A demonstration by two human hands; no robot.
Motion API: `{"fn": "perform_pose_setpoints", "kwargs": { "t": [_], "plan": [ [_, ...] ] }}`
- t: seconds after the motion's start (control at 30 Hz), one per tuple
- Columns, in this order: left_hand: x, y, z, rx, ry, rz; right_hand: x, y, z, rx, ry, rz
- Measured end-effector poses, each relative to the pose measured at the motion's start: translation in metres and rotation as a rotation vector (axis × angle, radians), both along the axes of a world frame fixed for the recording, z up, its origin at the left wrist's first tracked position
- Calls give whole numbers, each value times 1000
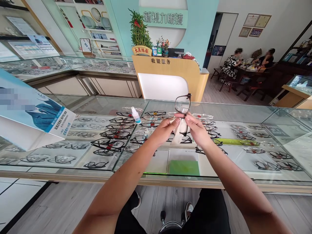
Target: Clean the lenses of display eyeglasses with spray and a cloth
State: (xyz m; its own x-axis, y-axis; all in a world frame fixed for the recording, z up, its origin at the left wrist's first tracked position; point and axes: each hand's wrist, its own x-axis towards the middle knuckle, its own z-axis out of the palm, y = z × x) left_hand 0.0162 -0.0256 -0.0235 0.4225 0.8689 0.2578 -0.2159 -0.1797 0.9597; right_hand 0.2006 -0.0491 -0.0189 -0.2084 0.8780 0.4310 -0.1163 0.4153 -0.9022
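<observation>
Above the glass display counter (73, 173), the left hand (168, 126) and the right hand (197, 129) are both closed on a pair of black-framed eyeglasses (182, 104), pinched near the bridge and held on end, one lens up and one down. A white cloth (178, 134) is bunched at the lower lens, between the hands. Open air surrounds the raised lens; the counter's front edge runs below both forearms, and its far edge lies just beyond the hands. A small white dropper bottle (136, 116) stands on the glass to their left, apart from them; farther left, a printed cardboard box (53, 130) is cut off by the picture's edge. The cloth and fingers hide much of the lower lens, and the forearms cover some spectacle frames (109, 134) under the glass. The cloth seems to wrap that lens, though its far side is out of sight.
</observation>
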Motion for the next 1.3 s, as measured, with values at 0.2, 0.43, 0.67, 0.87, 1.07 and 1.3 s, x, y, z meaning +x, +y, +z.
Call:
{"fn": "perform_pose_setpoints", "kwargs": {
  "t": [0.2,0.43,0.67,0.87,1.07,1.3],
  "plan": [
    [-2,4,-3,-7,-5,-18,-2,-1,2,19,9,37],
    [-6,5,-6,-36,28,-103,-5,-4,4,-155,137,78],
    [-5,4,0,-32,32,-177,-6,-7,10,-241,245,75],
    [-6,0,5,21,12,-209,-6,-5,9,-256,236,60],
    [-2,0,0,-45,50,-146,-11,-7,11,-306,359,60],
    [7,-5,-1,14,14,-56,-15,-8,7,-310,342,54]
  ]
}}
